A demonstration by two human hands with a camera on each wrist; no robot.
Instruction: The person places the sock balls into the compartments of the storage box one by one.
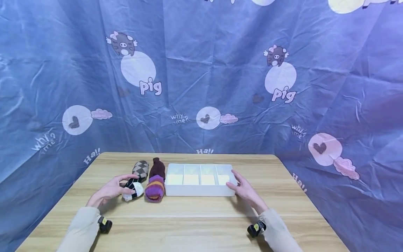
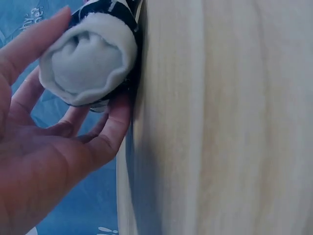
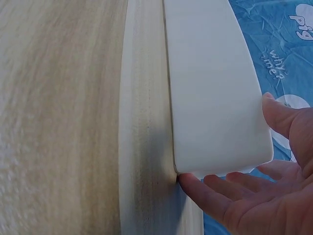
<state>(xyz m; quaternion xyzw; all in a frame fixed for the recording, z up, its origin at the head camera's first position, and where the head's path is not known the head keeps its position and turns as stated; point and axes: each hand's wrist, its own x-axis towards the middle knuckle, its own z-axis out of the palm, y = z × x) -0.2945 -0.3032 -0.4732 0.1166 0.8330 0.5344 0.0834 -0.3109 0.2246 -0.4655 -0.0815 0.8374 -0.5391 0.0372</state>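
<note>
Left grip (image 1: 112, 189): thumb and fingers curl round a rolled black-and-white sock (image 2: 88, 63), parted only as wide as the roll. White cuff end faces the left wrist view; long axis runs roughly away, toward the far side. Whether its underside bears on the tabletop (image 1: 189, 231) cannot be told.

Key relation: the white box (image 1: 199, 190) lies to the right of the held sock, long axis side to side, four compartments in a row. A purple-and-orange sock (image 1: 154, 190) sits between the two, just beside the box's left end. Left grip is the nearer to the socks.

Right grip (image 1: 245, 189) is at the box's right end: thumb on the front rim, fingers against the end wall, holding that corner.

Farther out: grey checked sock (image 1: 140, 169) just behind the held one; dark brown sock (image 1: 157, 168) behind the purple-and-orange one; blue curtain (image 1: 195, 84) beyond.
</note>
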